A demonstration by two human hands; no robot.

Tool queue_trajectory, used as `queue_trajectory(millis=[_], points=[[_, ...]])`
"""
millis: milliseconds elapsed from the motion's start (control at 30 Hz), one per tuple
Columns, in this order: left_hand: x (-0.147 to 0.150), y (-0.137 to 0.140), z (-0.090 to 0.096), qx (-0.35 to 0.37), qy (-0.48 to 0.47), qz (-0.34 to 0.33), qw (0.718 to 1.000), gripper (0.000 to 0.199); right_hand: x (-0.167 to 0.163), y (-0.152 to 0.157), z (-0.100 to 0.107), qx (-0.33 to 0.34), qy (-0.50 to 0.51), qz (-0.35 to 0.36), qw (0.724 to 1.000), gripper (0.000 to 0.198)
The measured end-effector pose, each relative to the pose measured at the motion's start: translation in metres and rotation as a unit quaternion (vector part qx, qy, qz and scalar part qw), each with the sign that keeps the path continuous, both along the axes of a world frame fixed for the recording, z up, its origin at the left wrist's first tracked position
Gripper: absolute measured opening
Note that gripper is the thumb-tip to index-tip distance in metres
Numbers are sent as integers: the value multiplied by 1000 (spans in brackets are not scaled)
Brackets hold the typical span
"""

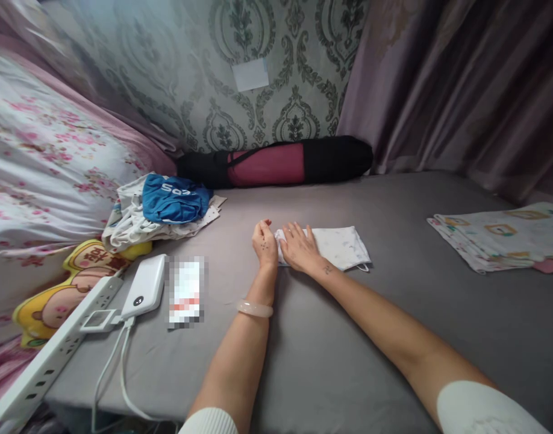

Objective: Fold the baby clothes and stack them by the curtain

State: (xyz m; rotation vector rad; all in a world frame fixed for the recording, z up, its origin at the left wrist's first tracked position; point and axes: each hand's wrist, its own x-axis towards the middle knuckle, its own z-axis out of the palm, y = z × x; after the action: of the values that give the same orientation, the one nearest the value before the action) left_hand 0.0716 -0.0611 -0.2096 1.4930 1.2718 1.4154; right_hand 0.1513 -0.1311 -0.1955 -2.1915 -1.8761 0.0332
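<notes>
Power strip (pixel 55 355): white, well to the left of my hands, nearer to me than they are.
Power bank (pixel 145 286): white, left of my hands, with cables plugged in at its near end.
Pixelated item (pixel 186 292): between the power bank and my left wrist.
Blue garment (pixel 174 199): on a pale pile, left of and beyond my hands.
My left hand (pixel 264 244): fingers curled in at the cloth's left end; I can't tell whether they pinch it.
Long bag (pixel 267 166): black and dark pink, lying beyond my hands.
My right hand (pixel 299 248): flat, fingers extended, resting on the cloth.
White cloth (pixel 342 244): folded, on the grey sheet (pixel 394 235), under my right palm and reaching out to its right.
Patterned cloth (pixel 502 235): folded, well to the right of my hands.
</notes>
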Motion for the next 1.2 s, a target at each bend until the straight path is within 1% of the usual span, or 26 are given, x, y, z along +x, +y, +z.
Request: queue_trajectory(millis=[67, 167, 367, 533, 633, 733, 833, 933, 1067, 1200], points=[[2, -1, -1, 7, 6, -17, 1000, 40, 9, -6, 1, 2, -17, -7, 1000, 54], [4, -1, -3, 12, 18, -36, 999, 39, 17, -12, -4, -7, -35, 1, 999, 52], [5, 0, -6, -2, 21, -60, 998, 38, 16, -12, -13, -5, -43, 3, 999, 52], [5, -1, -6, -13, 43, -70, 997, 37, 16, -12, -12, 7, -26, 6, 1000, 51], [5, -3, -6, -8, 65, -83, 994, 36, 22, -15, -9, 4, -11, 11, 1000, 51], [7, -6, -8, 5, 109, -103, 989, 34, 34, -23, -6, 11, -1, -13, 1000, 51], [10, -9, -11, 31, 169, -121, 978, 28, 48, -32, -5, 8, -10, -43, 999, 52], [13, -12, -13, 56, 247, -135, 958, 27, 57, -38, -10, -13, -15, -51, 999, 53], [13, -17, -11, 83, 336, -147, 927, 28, 58, -39, -19, -1, -24, -52, 998, 53], [12, -21, -10, 105, 377, -143, 909, 28, 54, -39, -19, 8, -26, -56, 998, 52]])
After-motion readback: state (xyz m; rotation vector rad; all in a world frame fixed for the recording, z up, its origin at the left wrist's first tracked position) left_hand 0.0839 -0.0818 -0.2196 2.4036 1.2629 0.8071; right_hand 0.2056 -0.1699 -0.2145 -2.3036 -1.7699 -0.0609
